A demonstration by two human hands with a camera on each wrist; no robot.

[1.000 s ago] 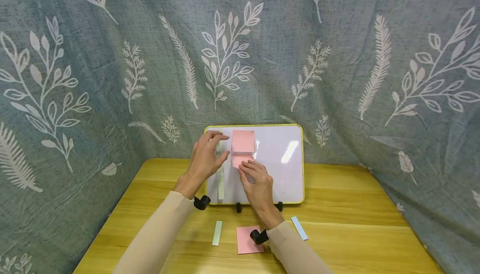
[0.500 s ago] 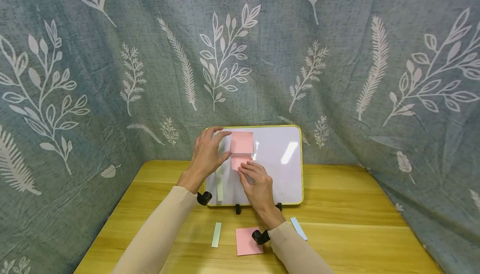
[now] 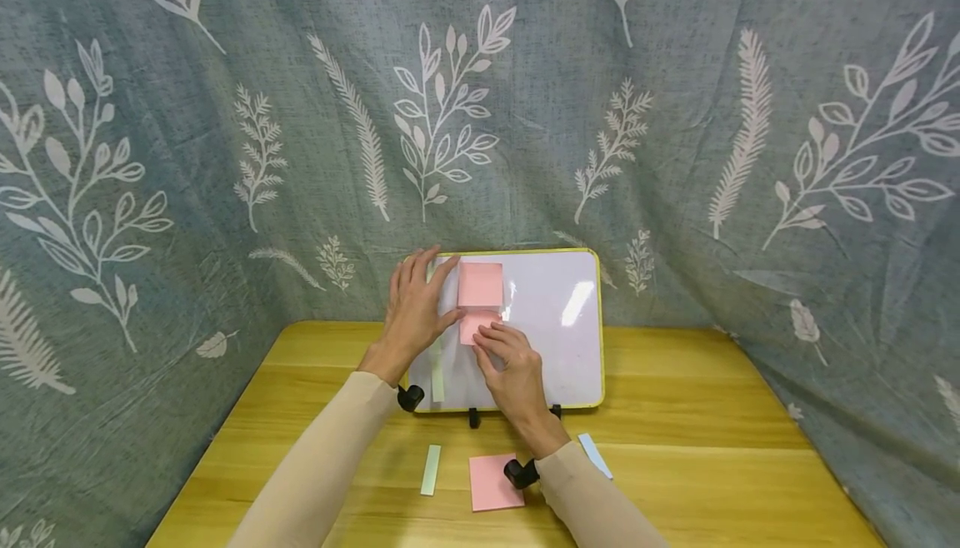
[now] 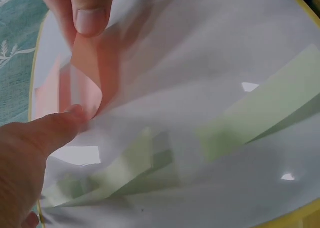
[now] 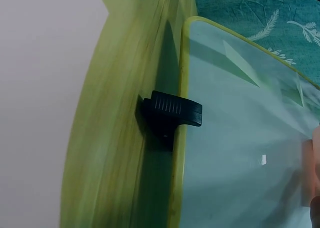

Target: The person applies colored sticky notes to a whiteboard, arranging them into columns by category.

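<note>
My right hand (image 3: 516, 373) pinches the lower edge of a pink sticky note (image 3: 471, 329) against a whiteboard (image 3: 555, 348). In the left wrist view this sticky note (image 4: 87, 62) curls away from the board under the right fingertips. My left hand (image 3: 412, 306) is spread at the board's left side, its thumb tip touching the note's upper left edge. Directly above is another pink sticky note (image 3: 481, 284), stuck flat. Pale green strips (image 4: 265, 102) hang on the board at left, partly hidden by the left hand in the head view.
Black stand feet (image 3: 474, 418) hold the board's lower edge; one clip (image 5: 175, 108) shows close up. On the wooden table (image 3: 675, 448) lie a green strip pad (image 3: 431, 470), a pink note pad (image 3: 491, 485) and a blue strip pad (image 3: 595, 455). A patterned curtain (image 3: 525, 115) hangs behind.
My left hand has shifted slightly right, bringing its thumb onto the lower pink note's edge. The right hand stays nearly in place, still pinching the note.
</note>
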